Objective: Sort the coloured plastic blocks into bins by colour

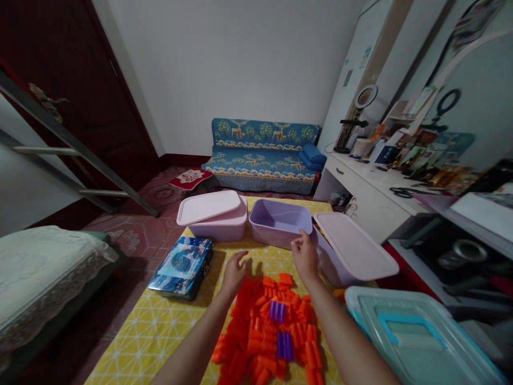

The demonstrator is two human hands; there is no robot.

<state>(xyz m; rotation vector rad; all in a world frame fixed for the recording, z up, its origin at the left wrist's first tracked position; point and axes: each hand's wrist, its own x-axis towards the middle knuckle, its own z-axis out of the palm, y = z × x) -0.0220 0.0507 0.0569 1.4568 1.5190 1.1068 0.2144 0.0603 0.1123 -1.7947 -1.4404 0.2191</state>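
A heap of orange plastic pieces (264,326), with a few purple pieces (277,311) among them, lies on the yellow patterned tablecloth (144,331). My left hand (234,270) rests at the heap's far left edge, fingers curled loosely, holding nothing that I can make out. My right hand (304,255) reaches to the near rim of the open lilac box (280,220), fingers bent at the rim. A closed pink box (212,214) stands to the left of the lilac one. A pink lidded box (352,248) stands tilted to the right.
A blue picture tin (182,266) lies on the table's left. A teal-lidded clear bin (417,337) sits at the near right. Beyond the table are a blue sofa (260,155), a white desk (377,187) with clutter, a bed (40,267) and a ladder (72,144).
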